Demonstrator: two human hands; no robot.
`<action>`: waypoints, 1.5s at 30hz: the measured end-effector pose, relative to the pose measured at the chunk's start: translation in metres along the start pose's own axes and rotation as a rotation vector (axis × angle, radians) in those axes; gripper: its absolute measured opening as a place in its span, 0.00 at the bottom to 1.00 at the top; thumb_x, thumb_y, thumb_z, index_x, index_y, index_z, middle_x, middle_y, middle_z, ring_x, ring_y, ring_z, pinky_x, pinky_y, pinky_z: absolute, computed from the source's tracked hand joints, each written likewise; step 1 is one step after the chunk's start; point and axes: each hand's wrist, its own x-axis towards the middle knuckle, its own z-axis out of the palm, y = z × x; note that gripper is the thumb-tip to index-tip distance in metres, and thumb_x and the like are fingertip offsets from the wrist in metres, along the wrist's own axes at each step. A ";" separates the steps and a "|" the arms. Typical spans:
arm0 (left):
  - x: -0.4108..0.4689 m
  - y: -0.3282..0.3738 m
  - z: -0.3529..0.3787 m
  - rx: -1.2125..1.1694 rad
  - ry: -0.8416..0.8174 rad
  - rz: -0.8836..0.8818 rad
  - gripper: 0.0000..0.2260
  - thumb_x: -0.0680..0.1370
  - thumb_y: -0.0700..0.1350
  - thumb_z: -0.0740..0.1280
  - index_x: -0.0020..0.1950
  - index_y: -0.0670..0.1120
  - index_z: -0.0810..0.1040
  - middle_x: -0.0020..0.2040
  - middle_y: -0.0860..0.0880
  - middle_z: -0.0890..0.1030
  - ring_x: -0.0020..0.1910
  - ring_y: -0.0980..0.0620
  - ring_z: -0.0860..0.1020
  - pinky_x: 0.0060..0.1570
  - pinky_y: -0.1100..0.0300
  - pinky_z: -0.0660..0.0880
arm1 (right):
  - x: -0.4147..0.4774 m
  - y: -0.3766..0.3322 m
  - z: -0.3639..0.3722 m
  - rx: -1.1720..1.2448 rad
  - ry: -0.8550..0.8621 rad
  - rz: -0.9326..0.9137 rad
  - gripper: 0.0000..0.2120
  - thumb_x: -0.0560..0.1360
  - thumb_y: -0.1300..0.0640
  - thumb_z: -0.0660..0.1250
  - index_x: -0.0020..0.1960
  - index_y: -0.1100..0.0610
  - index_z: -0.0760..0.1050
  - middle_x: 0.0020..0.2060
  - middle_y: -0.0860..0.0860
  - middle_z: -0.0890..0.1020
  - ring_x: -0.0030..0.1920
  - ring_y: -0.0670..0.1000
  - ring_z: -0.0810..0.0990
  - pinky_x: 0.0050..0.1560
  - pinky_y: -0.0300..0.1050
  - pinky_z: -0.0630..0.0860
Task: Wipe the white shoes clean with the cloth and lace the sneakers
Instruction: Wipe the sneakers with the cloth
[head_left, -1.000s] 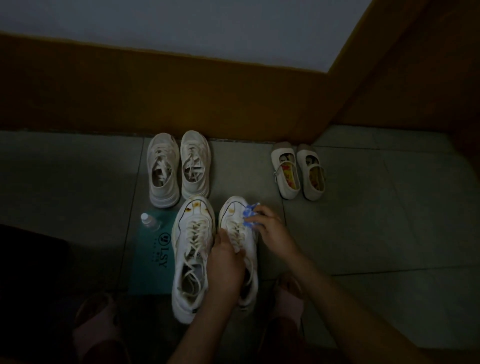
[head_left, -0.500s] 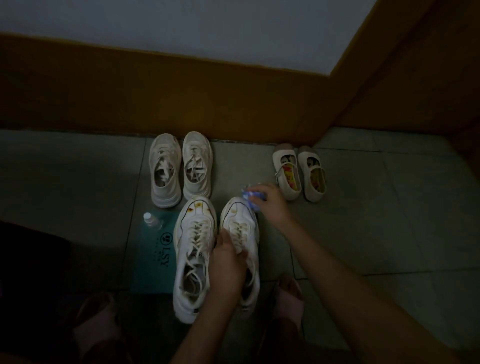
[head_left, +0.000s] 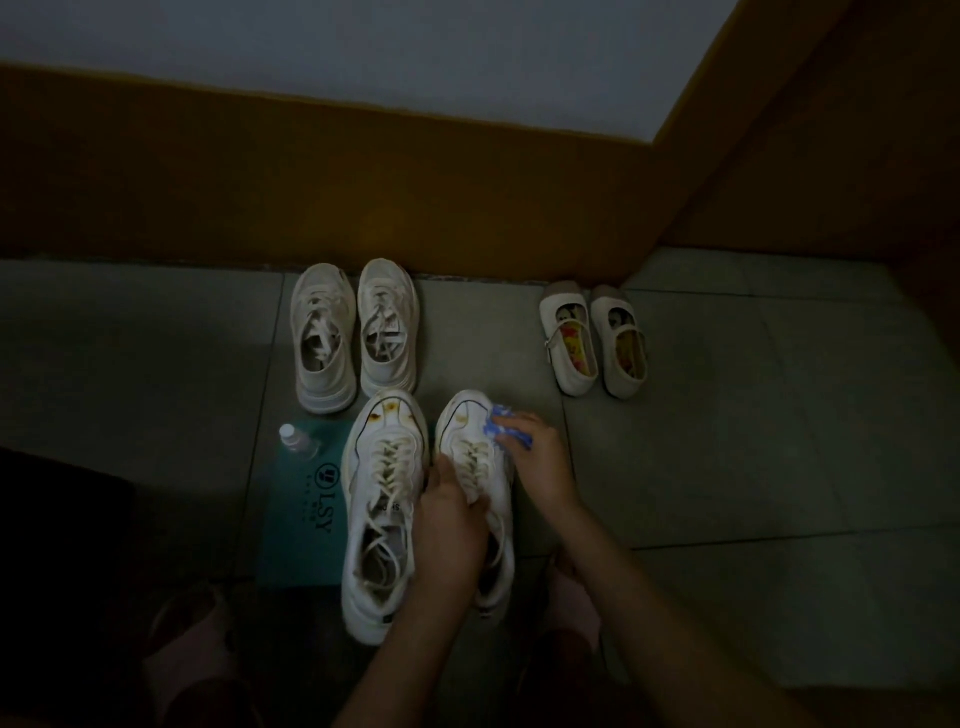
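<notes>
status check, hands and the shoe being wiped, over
Left hand grips white sneaker at the laces. Right hand holds blue cloth against its toe side. Second sneaker close alongside, not blocking.

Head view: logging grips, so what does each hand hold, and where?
Right hand holds the bunched blue cloth; left hand grips the white sneaker across its laces.

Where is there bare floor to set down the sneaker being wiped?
Bare tiles lie right of the right hand, nearer than the strap shoes, and left of the beige sneakers and bottle. Crowded: around the teal mat, bottle and white sneakers.
</notes>
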 end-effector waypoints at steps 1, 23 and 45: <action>0.000 0.000 0.000 0.000 0.001 0.000 0.29 0.78 0.45 0.62 0.75 0.39 0.54 0.72 0.40 0.65 0.71 0.46 0.64 0.68 0.59 0.60 | -0.005 0.005 0.000 0.025 0.011 0.016 0.13 0.75 0.67 0.64 0.59 0.62 0.77 0.56 0.52 0.77 0.58 0.45 0.74 0.58 0.28 0.69; -0.003 -0.003 -0.004 -0.032 -0.014 0.036 0.30 0.77 0.45 0.64 0.75 0.38 0.55 0.65 0.36 0.73 0.63 0.41 0.73 0.62 0.55 0.69 | -0.020 0.023 -0.045 0.930 0.097 0.407 0.19 0.67 0.65 0.69 0.57 0.66 0.71 0.40 0.53 0.85 0.39 0.48 0.84 0.40 0.40 0.81; -0.001 -0.002 -0.003 0.003 0.003 0.027 0.28 0.77 0.45 0.63 0.74 0.39 0.58 0.66 0.38 0.72 0.65 0.42 0.71 0.63 0.55 0.67 | -0.037 0.009 -0.005 0.206 0.091 0.162 0.15 0.73 0.65 0.68 0.60 0.62 0.76 0.49 0.50 0.79 0.49 0.46 0.78 0.46 0.29 0.75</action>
